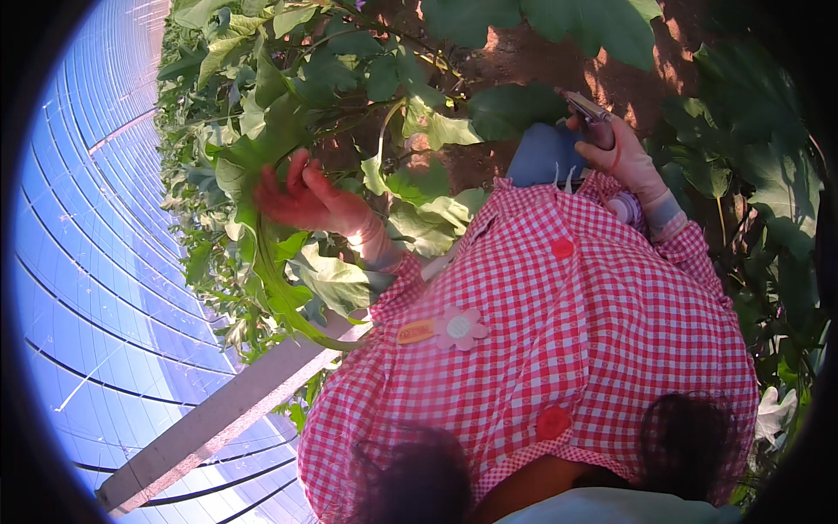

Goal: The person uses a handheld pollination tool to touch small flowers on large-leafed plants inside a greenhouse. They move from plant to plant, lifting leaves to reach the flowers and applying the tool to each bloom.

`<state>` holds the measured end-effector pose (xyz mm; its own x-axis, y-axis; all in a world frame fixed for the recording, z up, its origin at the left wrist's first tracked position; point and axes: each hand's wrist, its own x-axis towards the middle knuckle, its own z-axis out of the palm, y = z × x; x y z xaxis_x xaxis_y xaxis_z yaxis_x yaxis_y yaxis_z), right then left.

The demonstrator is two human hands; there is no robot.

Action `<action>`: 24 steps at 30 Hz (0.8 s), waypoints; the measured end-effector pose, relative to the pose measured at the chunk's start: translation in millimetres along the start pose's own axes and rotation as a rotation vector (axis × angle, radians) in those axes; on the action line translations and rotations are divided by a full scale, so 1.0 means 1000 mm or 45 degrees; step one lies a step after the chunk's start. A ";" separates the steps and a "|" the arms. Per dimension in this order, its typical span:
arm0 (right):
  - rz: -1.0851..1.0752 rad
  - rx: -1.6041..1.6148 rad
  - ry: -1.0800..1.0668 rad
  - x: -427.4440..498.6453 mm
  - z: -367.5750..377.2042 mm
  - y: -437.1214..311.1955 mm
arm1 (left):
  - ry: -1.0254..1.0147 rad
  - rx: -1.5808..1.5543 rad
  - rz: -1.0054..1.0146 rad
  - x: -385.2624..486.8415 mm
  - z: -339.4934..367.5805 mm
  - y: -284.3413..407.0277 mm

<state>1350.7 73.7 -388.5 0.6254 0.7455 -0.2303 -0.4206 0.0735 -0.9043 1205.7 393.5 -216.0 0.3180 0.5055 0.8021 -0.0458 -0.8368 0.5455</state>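
Observation:
My left hand (314,200), in a glove with a red palm, is raised among broad lobed leaves of what look like eggplant plants (262,262). Its fingers are apart and slightly curled, with nothing seen in them. A large green leaf (239,177) hangs right behind the fingertips; whether they touch it, I cannot tell. My right hand (625,154), gloved too, is closed around the handles of hand pruners (592,114), whose tip points up and to the left. Past the pruners lies shaded brown soil (504,59).
A pale concrete post (229,406) slants up from the lower left, close by my left side. Greenhouse film over curved hoops (111,262) fills the left. Dense foliage (772,164) stands close on the right. A whitish round object (625,206) sits below my right wrist.

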 end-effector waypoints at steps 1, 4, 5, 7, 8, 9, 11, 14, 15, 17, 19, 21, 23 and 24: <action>0.042 0.014 0.031 -0.003 -0.002 -0.004 | -0.091 0.019 -0.020 -0.009 0.002 -0.006; -0.072 0.004 0.141 -0.003 -0.013 0.006 | -0.366 -0.191 -0.331 -0.036 0.020 -0.039; -0.058 -0.034 0.161 -0.002 -0.015 0.003 | -0.474 -0.258 -0.548 -0.040 0.031 -0.047; -0.035 -0.111 0.174 -0.002 -0.015 -0.006 | -0.638 -0.111 -0.751 -0.046 0.043 -0.071; -0.012 -0.095 0.203 -0.002 -0.012 -0.008 | -0.706 -0.101 -0.812 -0.048 0.044 -0.092; 0.000 -0.080 0.236 -0.002 -0.011 -0.007 | -0.719 -0.241 -0.896 -0.053 0.045 -0.119; 0.018 -0.060 0.243 -0.002 -0.006 -0.011 | -0.820 -0.053 -1.041 -0.053 0.041 -0.162; 0.073 -0.003 0.183 -0.004 0.003 -0.013 | -0.966 0.258 -1.075 -0.062 0.035 -0.178; 0.065 -0.011 0.163 -0.003 0.008 -0.019 | -0.950 0.203 -1.114 -0.058 0.036 -0.178; 0.051 -0.027 0.117 0.006 0.018 -0.033 | -0.818 0.015 -1.185 -0.037 0.038 -0.186; 0.070 0.008 0.043 0.014 0.031 -0.048 | -0.646 -0.188 -1.151 -0.020 0.045 -0.172; 0.081 0.057 -0.035 0.030 0.045 -0.060 | -0.489 -0.267 -1.051 0.001 0.064 -0.167; -0.039 -0.026 -0.186 0.059 0.056 -0.073 | -0.236 -0.124 -1.020 0.021 0.088 -0.186; -0.020 -0.019 -0.235 0.069 0.061 -0.075 | -0.230 -0.074 -1.026 0.027 0.096 -0.206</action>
<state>1385.5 160.2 -314.7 0.5001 0.8532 -0.1479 -0.4012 0.0770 -0.9128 1314.7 559.4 -330.4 0.4214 0.9001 0.1110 0.2140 -0.2176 0.9523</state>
